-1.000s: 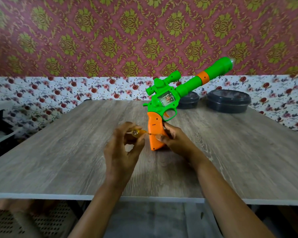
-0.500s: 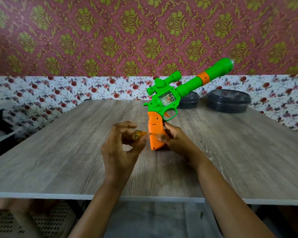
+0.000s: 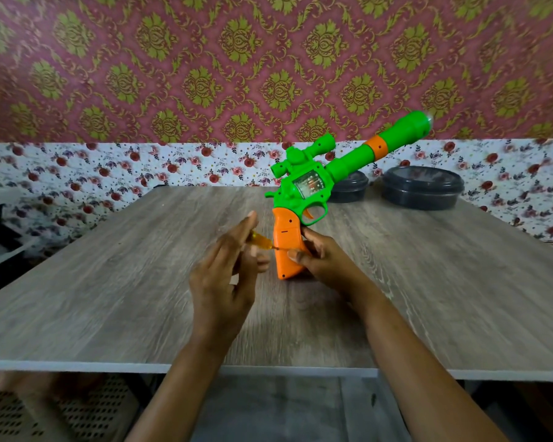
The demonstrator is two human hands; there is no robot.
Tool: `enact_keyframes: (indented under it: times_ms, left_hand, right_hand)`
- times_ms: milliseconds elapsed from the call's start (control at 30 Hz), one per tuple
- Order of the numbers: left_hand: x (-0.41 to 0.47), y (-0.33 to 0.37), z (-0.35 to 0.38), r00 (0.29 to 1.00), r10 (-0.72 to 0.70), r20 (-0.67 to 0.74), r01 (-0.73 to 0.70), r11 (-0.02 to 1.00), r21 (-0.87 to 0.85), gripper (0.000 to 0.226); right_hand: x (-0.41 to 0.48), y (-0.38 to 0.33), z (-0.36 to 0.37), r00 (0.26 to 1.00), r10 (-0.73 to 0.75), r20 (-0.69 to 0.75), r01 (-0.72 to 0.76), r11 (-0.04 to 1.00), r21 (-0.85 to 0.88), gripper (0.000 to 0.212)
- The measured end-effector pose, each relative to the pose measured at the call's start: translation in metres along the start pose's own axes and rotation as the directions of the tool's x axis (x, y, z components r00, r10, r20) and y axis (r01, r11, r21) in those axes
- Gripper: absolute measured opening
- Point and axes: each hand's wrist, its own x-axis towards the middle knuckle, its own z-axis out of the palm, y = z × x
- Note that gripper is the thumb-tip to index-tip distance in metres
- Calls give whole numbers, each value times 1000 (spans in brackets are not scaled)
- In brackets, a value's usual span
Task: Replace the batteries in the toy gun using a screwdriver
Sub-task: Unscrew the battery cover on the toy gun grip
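While hands grip toy gun [image 3: 304,199], screwdriver [image 3: 262,242] — grey table [image 3: 109,282], patterned wallpaper [image 3: 205,74].

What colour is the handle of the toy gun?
Orange, on the green plastic toy gun's handle, best seen in the head view.

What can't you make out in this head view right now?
- Screwdriver tip and the screw: too small, partly behind the left hand.
- Grip far side of the toy gun: covered by the right hand.
- Black containers' contents: lids on.
- Batteries: none visible.
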Motion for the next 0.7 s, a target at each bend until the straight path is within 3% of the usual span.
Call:
enact_keyframes:
  times_ms: [133, 267, 367, 533, 700]
  left_hand:
    - [-1, -2, -2, 998, -52, -43, 53, 998, 27, 26]
    - [-2, 1, 1, 991, -107, -77, 103, 993, -55, 25]
    - [-2, 0, 1, 991, -120, -64, 116, 991, -63, 32]
    - [0, -6, 1, 998, -68, -7, 68, 997, -27, 23]
    - [-1, 3, 0, 995, -83, 63, 92, 984, -153, 34]
  right_hand:
    - [1, 1, -1, 1000, -4, 1, 4, 1000, -16, 44]
    - [3, 2, -1, 1000, -10, -5, 10, 999, -31, 44]
    - [3, 2, 0, 1000, -9, -6, 8, 1000, -30, 44]
    - [4, 3, -2, 1000, 2, -9, -3, 998, -57, 42]
    - [3, 4, -2, 1000, 9, -18, -9, 999, -33, 43]
